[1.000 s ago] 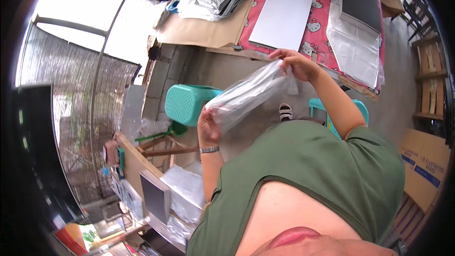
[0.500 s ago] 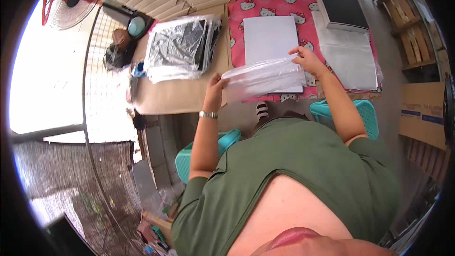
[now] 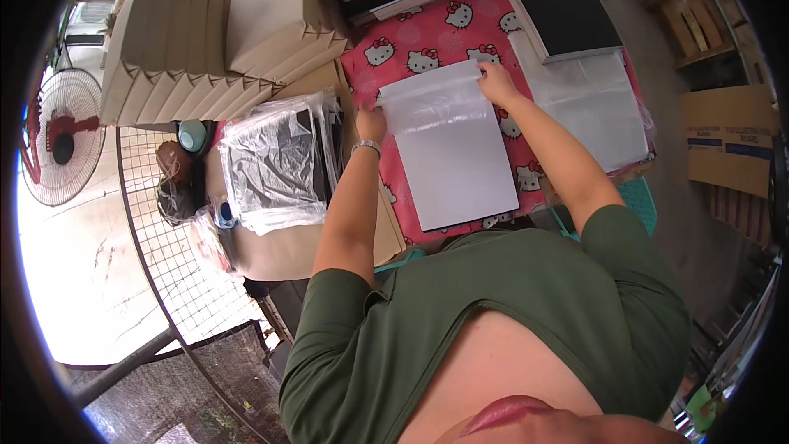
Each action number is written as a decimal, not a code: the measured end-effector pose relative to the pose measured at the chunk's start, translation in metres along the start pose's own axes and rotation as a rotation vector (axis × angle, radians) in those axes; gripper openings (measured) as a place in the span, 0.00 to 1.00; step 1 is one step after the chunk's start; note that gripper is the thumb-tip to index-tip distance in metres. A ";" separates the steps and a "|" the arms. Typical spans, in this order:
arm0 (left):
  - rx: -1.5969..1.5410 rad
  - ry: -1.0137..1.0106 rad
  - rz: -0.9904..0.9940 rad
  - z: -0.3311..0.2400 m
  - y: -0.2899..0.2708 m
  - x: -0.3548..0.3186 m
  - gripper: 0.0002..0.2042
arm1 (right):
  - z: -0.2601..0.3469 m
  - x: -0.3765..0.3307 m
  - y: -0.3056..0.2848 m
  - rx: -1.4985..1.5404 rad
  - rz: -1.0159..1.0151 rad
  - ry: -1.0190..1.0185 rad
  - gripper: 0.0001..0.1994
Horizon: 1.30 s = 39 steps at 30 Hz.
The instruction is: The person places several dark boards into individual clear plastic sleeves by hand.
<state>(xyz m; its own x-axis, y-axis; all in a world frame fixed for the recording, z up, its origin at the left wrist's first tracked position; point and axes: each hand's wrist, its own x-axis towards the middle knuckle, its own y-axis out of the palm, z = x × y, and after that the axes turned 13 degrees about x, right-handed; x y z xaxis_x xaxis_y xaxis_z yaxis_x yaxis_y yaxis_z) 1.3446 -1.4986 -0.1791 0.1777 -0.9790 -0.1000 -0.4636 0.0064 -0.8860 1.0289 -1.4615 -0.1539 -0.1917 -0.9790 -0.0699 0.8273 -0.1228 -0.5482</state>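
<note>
My left hand and my right hand are closed on the two sides of a clear plastic sleeve. The sleeve spans the far end of a white rectangular sheet or board, which has a dark edge along its near side. Under the white piece lies a pink patterned cloth. A flat pile of clear plastic sleeves rests to the right of my right hand. Left of my left forearm sits a stack of black boards in clear plastic wrapping.
Tall stacks of folded tan cardboard stand at the far left. Stacked black boards lie at the far right of the table. A fan, a wire grid and a teal stool surround the table.
Both hands have carried the plastic sleeve away from me, from the near half of the white piece to its far end. The view has shifted and turned, so the table appears tilted.
</note>
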 end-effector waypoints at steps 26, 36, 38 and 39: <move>-0.862 -0.057 0.770 -0.080 -0.313 -0.101 0.05 | 0.213 -0.075 -0.177 1.003 0.514 0.106 0.11; -1.242 -0.318 1.103 0.003 -0.209 -0.114 0.08 | 0.090 -0.133 -0.124 1.592 0.504 0.414 0.15; -1.427 -0.262 1.210 0.029 -0.164 -0.117 0.09 | 0.048 -0.136 -0.103 1.609 0.429 0.415 0.15; -1.611 -0.313 1.297 0.040 -0.145 -0.117 0.10 | 0.028 -0.137 -0.093 1.618 0.395 0.418 0.15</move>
<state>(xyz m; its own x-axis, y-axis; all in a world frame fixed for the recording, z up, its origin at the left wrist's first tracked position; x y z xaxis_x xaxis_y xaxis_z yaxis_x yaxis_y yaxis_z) 1.4262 -1.3768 -0.0567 -0.7682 -0.4973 -0.4032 -0.5501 0.1905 0.8131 0.9930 -1.3204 -0.0705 0.2425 -0.9147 -0.3234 0.4551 -0.1871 0.8705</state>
